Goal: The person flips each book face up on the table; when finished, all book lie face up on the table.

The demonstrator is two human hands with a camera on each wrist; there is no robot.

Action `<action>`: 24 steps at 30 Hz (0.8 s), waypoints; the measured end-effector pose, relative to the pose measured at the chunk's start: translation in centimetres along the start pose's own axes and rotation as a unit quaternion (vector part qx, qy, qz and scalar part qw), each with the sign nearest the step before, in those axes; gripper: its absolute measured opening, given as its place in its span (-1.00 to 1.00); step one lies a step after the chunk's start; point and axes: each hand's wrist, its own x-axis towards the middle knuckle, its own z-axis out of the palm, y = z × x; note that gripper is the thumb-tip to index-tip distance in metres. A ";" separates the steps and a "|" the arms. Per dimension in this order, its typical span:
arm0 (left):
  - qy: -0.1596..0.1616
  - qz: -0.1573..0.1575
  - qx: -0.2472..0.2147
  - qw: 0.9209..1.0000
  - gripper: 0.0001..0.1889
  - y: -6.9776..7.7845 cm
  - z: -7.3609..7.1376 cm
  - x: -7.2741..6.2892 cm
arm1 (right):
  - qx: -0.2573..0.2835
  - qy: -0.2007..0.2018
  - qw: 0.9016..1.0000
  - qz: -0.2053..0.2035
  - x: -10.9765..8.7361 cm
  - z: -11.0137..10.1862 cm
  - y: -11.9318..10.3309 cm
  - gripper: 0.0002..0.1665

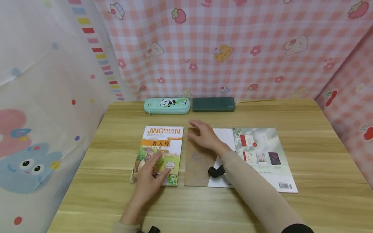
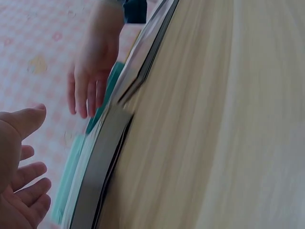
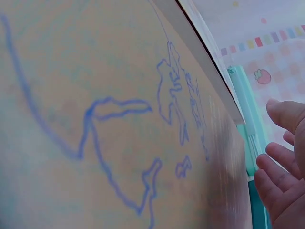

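Where the table (image 1: 87, 197) spreads out before me, the pale green magazine (image 1: 263, 142) lies right of the brown-and-white booklet (image 1: 194, 173), with the orange-titled book (image 1: 165, 153) just apart at left. I'd judge the row laid out, with nothing stacked or lifted yet. The left grip (image 1: 148, 179) spreads over the book, the right grip (image 1: 205, 137) loosely over the booklet; neither pinches anything. Behind sit a panda case (image 1: 167, 106) and a dark green case (image 1: 213, 104).
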 end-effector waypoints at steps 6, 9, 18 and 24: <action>-0.025 0.010 -0.015 1.000 -0.24 1.2 1.6 0.0 | 0.002 0.015 1.000 0.003 -0.9 -0.9 0.5 -0.29; -0.051 0.008 -0.015 0.999 -0.19 1.6 2.4 -0.1 | 0.006 0.016 1.000 0.022 -1.6 -1.5 0.7 -0.29; -0.117 -0.001 -0.004 0.993 -0.13 2.5 3.9 -0.4 | -0.022 0.010 0.999 0.049 -3.2 -3.2 1.6 -0.29; -0.134 0.025 -0.001 0.991 -0.10 2.7 4.6 -0.4 | -0.030 0.024 0.998 0.047 -3.9 -4.5 2.6 -0.30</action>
